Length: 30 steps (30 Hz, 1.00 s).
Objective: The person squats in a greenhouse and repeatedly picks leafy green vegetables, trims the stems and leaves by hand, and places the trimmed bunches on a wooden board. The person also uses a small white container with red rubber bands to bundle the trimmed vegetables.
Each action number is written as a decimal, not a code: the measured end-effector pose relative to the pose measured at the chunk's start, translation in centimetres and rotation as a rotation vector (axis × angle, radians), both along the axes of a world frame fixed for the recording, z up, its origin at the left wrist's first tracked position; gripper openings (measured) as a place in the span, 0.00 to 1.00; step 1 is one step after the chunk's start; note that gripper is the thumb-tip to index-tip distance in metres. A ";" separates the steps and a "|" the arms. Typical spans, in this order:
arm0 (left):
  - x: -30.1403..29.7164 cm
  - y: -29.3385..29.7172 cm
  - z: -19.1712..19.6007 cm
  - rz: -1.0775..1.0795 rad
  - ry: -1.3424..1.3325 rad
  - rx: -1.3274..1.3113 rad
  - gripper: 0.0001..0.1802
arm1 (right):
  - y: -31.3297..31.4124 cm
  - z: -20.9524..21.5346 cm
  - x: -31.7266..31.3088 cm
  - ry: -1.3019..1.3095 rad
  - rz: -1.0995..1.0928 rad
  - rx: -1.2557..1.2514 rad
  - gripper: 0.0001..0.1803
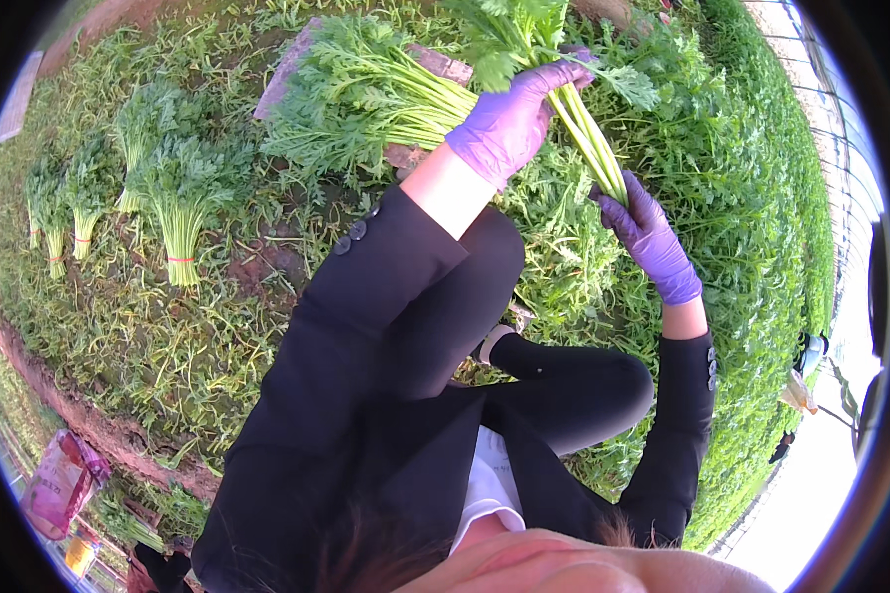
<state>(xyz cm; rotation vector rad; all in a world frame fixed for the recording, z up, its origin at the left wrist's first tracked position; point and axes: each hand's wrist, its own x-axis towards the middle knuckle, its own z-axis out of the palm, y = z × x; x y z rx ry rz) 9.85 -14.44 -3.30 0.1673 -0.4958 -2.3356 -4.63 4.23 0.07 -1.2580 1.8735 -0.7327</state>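
In purple gloves, both my hands are on one bunch of leafy chrysanthemum greens (588, 133), its lobed leaves up and its pale stems slanting down to the right. My left hand (514, 114) is closed round the stems just below the leaves. Lower down, my right hand (646, 232) has its fingers closed at the cut stem ends; its fingertips look dark and soiled. Beside my left hand lies a larger loose pile of cut greens (356, 99), stems toward me, on a pinkish sheet (285, 74) that is mostly covered.
Several bundles of greens (180, 217) tied with red bands stand at the left on ground strewn with trimmings. Growing greens (732, 198) fill the right side. My bent knees (583, 390) are below my hands. A pink bag (62, 484) lies at the lower left.
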 end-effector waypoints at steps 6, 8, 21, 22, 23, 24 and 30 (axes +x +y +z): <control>10.7 -7.6 -8.3 0.141 -0.063 -0.228 0.22 | -13.1 -11.5 0.1 0.372 0.417 -0.414 0.20; 13.2 -8.7 -8.7 0.247 -0.374 -0.338 0.19 | -16.4 -14.5 0.5 0.235 0.473 -0.435 0.20; 2.4 -12.4 -16.7 0.431 -1.448 -2.125 0.20 | -21.5 -19.4 -0.2 0.302 0.598 0.053 0.26; 2.0 -13.1 -17.9 0.253 -1.583 -2.124 0.21 | -21.4 -18.6 0.0 0.327 0.576 0.131 0.27; 1.9 -13.5 -19.0 0.234 -1.546 -2.115 0.23 | -21.4 -17.6 -0.2 0.321 0.586 0.177 0.28; 1.9 -13.7 -19.7 0.144 -1.525 -2.119 0.23 | -21.5 -16.6 -0.6 0.420 0.537 0.213 0.27; 2.3 -13.3 -20.2 0.219 -1.452 -2.082 0.21 | -26.5 -17.3 -3.3 0.531 0.353 -0.132 0.21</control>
